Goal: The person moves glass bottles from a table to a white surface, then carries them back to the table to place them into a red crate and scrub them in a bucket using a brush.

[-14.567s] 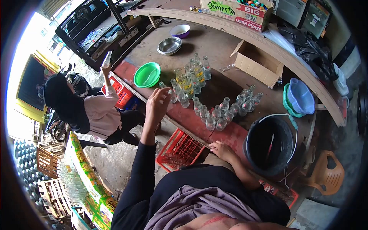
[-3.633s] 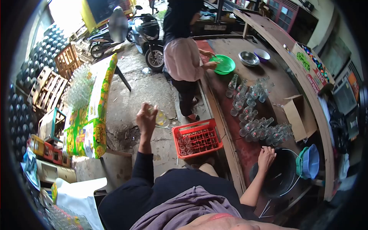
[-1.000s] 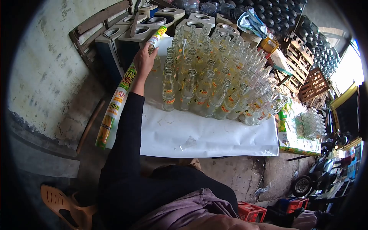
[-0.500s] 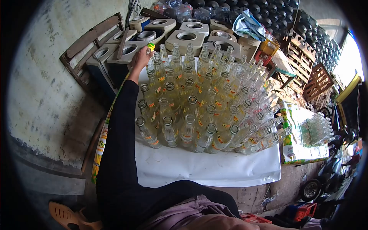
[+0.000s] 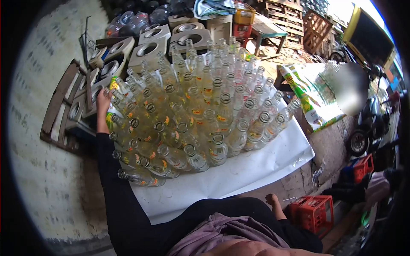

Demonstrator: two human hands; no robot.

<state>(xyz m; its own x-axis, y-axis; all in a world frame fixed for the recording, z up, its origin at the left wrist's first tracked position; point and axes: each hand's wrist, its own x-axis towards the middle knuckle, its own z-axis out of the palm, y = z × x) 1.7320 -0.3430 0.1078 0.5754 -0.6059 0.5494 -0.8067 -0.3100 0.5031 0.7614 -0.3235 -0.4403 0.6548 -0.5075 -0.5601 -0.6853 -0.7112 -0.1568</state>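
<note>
Many clear glass bottles [image 5: 218, 149] stand close together on a table covered with a white sheet [image 5: 239, 170]. Several carry orange and yellow printed labels. At the table's far left corner, my left hand [image 5: 103, 101] is closed with a clear glass bottle rim [image 5: 106, 91] showing at its fingers; the rest of that bottle is hidden. Beside this hand is a green and yellow printed edge [image 5: 113, 83] of the sheet. My right hand [image 5: 271, 199] hangs low by the near edge, fingers slightly apart, with nothing visible in it.
A red crate [image 5: 314, 215] sits on the floor near my right hand. Beige boxes with round openings [image 5: 149, 49] and a wooden rack [image 5: 60, 115] stand behind and left. On the right, another covered surface [image 5: 307, 94] holds more bottles. A motorbike [image 5: 363, 132] is parked beyond.
My view has turned to the right, so the table looks tilted. My left hand stays at the far left corner. My right hand and the red crate have come into view.
</note>
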